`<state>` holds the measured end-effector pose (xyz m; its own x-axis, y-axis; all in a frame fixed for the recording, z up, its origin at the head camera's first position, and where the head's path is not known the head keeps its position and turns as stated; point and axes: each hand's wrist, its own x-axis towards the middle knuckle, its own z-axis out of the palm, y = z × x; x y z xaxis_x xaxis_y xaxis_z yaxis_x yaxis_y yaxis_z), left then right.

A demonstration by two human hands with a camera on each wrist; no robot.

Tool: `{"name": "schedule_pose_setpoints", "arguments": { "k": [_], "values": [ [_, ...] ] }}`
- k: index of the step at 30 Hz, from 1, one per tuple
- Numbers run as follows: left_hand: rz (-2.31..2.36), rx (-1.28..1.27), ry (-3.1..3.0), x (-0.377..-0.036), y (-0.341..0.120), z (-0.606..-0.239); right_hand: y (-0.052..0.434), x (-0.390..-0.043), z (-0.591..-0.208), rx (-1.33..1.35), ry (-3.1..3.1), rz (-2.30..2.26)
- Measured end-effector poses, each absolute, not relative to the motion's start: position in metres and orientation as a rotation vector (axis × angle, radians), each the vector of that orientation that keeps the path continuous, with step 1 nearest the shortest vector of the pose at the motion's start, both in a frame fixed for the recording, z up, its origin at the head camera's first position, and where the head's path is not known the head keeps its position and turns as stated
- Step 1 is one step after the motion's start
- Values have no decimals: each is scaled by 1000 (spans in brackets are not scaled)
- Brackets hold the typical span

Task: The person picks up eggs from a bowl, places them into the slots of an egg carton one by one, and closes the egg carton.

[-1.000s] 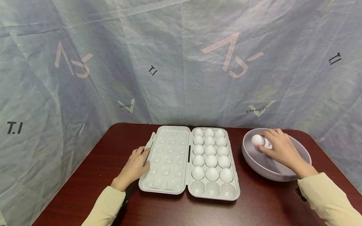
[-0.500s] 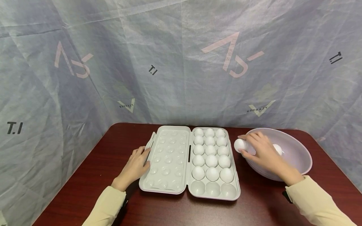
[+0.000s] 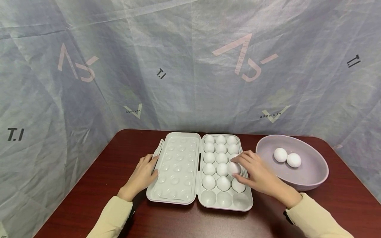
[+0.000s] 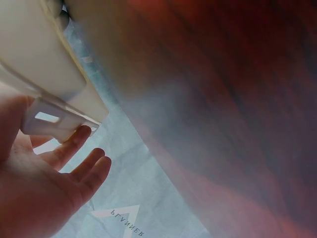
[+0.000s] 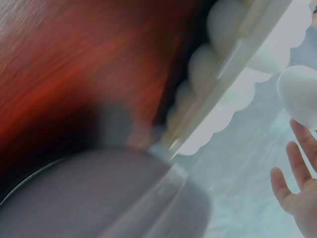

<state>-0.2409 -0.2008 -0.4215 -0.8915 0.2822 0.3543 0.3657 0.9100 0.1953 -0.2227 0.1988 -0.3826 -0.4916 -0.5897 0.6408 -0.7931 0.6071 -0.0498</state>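
The right hand [image 3: 256, 173] pinches a white egg [image 3: 234, 168] over the egg carton's [image 3: 221, 205] right edge (near its front row); the left hand [image 3: 142, 175] rests, fingers relaxed, against the lid's [image 3: 175, 167] left edge.

Setting appears to be a staged recording booth, not a home. A grey-blue fabric backdrop [image 3: 190, 66], creased and printed with repeated logos, encloses a dark red wooden table [image 3: 89, 185] on all visible sides. Wrist views too blurred to add detail.
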Motion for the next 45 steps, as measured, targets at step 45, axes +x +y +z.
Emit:
{"name": "schedule_pose_setpoints", "arguments": {
  "k": [45],
  "values": [
    [-387,-476,-2775,-241,-201,-422,134,-196,-414,1425,-2209,329]
  ]
}}
